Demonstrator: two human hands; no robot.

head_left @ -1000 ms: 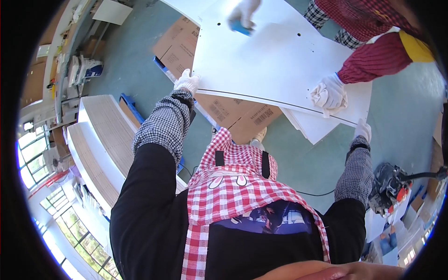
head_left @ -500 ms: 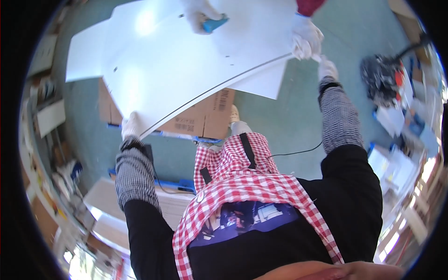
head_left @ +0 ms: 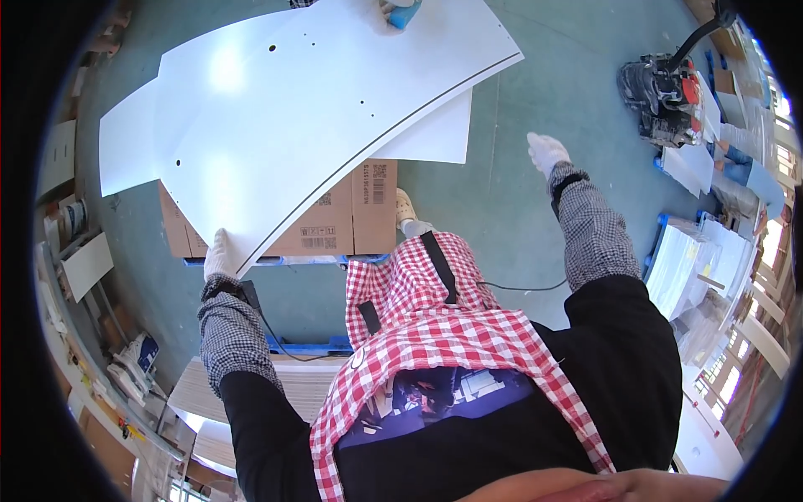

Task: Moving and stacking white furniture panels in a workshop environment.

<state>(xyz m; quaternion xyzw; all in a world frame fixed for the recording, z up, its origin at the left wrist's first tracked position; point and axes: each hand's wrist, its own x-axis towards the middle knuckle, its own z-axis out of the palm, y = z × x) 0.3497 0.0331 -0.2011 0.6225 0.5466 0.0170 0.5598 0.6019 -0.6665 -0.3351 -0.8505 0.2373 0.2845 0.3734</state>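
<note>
**One glove on the big white sheet**

We hold the big white sheet (head_left: pixel 293 134) by its near corner with our left hand (head_left: pixel 220 253). The fingers in the white glove are curled on the sheet's edge. The sheet has a thin dark line along one side and a few small holes.

Our right hand (head_left: pixel 545 153) is off to the right of the sheet, up in the air, holding nothing. Its glove looks loosely open (we cannot see each finger well).

Under the sheet sit brown cardboard boxes (head_left: pixel 351 213) on a blue pallet (head_left: pixel 309 261). A second white sheet (head_left: pixel 439 134) peeks out from under the big one. At the far edge of the sheet, another person's gloved hand (head_left: pixel 395 10) rests with a blue block (head_left: pixel 407 15).

Far to the right of the sheet, a black and red machine (head_left: pixel 665 96) stands on the green floor (head_left: pixel 535 92).
</note>
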